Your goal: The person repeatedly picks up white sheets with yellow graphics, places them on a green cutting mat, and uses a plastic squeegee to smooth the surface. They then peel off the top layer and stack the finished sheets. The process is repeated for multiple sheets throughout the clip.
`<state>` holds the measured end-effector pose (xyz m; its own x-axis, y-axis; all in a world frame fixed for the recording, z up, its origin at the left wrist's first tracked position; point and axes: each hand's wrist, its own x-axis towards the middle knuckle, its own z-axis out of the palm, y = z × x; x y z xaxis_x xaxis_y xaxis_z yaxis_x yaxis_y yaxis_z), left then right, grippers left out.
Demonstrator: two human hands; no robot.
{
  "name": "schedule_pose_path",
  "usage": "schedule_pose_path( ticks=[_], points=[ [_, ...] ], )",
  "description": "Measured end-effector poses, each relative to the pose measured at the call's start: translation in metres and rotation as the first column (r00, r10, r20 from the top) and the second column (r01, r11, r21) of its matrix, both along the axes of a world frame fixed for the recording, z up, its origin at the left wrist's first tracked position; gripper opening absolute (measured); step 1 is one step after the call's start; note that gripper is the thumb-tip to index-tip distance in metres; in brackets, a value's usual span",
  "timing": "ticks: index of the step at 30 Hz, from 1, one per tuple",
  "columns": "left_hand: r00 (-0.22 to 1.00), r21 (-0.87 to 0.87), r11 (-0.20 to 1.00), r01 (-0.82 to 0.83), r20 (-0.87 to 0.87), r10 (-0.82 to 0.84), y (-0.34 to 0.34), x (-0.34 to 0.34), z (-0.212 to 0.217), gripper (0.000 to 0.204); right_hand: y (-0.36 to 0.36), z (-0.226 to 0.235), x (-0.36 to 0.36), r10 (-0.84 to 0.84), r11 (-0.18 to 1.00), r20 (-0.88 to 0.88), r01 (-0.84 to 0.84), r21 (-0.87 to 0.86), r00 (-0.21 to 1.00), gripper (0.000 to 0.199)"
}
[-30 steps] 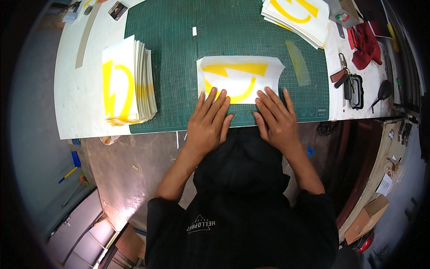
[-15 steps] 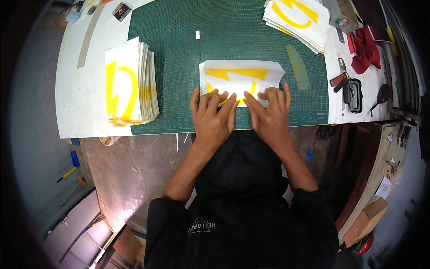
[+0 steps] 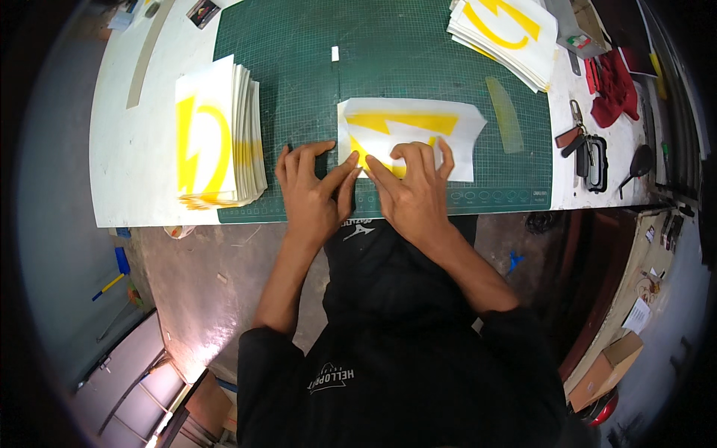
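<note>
A white paper sheet (image 3: 403, 108) with yellow printed shapes lies folded on the green cutting mat (image 3: 299, 82), close to the table's front edge. At its near left corner, my left hand (image 3: 312, 190) pinches the edge between thumb and index finger; the other fingers spread over the mat. My right hand (image 3: 412, 196) holds the same near edge just beside it, index finger pressed down and the other fingers bent over the sheet. The right thumb is mostly hidden. The sheet's right end lifts slightly off the mat.
Left of the hands stands a thick stack of folded printed sheets (image 3: 213, 142). Another stack (image 3: 508, 37) lies at the far right. A translucent yellowish strip (image 3: 505, 116) rests on the mat, with keys (image 3: 575, 138), a black case (image 3: 596, 164) and red cloth (image 3: 616, 93) beyond its right edge.
Both hands have slid left along the sheet's near edge. My left hand now reaches past the left corner; the right has moved from the right half toward the left.
</note>
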<state>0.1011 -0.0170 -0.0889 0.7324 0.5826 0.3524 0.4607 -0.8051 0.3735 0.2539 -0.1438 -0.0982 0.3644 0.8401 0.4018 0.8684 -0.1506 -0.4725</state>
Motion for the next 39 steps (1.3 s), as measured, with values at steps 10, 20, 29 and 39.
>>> schedule_pose_path(
  ticks=[10,20,29,39],
  points=[
    [1.000,0.040,0.999,0.000,-0.012,0.001,-0.004,0.003,0.002,0.033,-0.082,0.002,0.066,-0.236,0.966,0.092,0.244,-0.082,0.967,0.025],
    [0.936,0.051,0.946,0.321,-0.167,-0.309,-0.031,0.021,0.008,0.047,-0.038,0.043,0.058,-0.056,0.998,0.049,0.055,0.037,0.997,0.032],
    [0.985,0.023,0.984,0.175,-0.013,-0.174,-0.036,0.043,-0.004,0.038,0.059,0.029,0.093,0.184,0.982,0.092,-0.180,-0.049,0.979,0.024],
    [0.946,-0.142,0.976,0.164,-0.256,-0.196,0.004,0.045,-0.002,0.087,0.058,0.001,0.066,0.078,0.996,0.241,-0.067,-0.054,0.967,0.033]
  ],
)
